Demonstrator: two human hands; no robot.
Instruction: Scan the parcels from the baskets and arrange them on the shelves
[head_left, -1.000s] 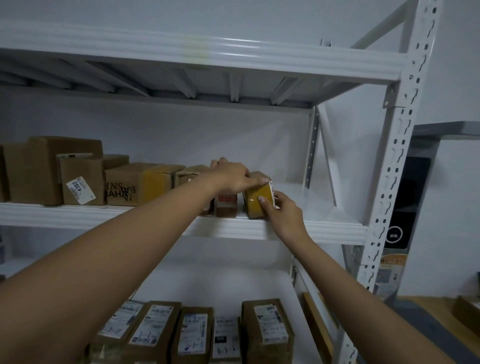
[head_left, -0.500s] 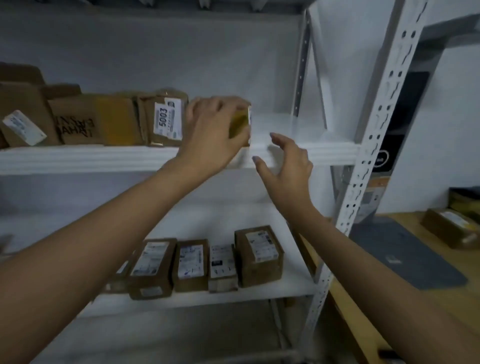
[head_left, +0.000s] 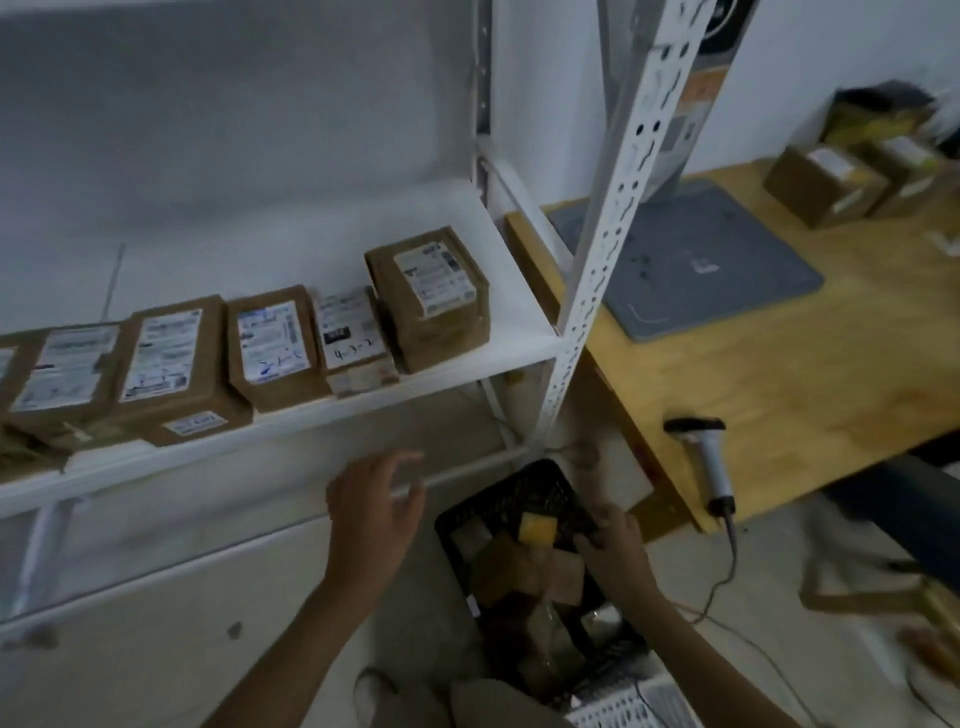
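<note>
I am looking down at a black basket (head_left: 540, 486) on the floor with several brown parcels in it. A small yellow parcel (head_left: 538, 530) lies near its top. My right hand (head_left: 618, 548) is over the basket, its fingers curled at that parcel's right edge; blur hides whether they grip it. Left of the basket, my left hand (head_left: 374, 512) hovers with fingers spread and holds nothing. Several labelled brown parcels (head_left: 431, 296) stand in a row on the white shelf (head_left: 311, 421) above. A handheld scanner (head_left: 706, 462) lies at the edge of the wooden table (head_left: 805, 374).
The shelf's white perforated upright (head_left: 608, 234) stands between shelf and table. A grey pad (head_left: 701, 260) and more parcels (head_left: 826, 187) lie on the table. A white basket (head_left: 628, 709) sits at the bottom edge. The scanner's cable trails across the floor.
My view has swung down from the upper shelf to the floor. Both hands have left the parcel on the upper shelf and dropped, the right one to the black basket.
</note>
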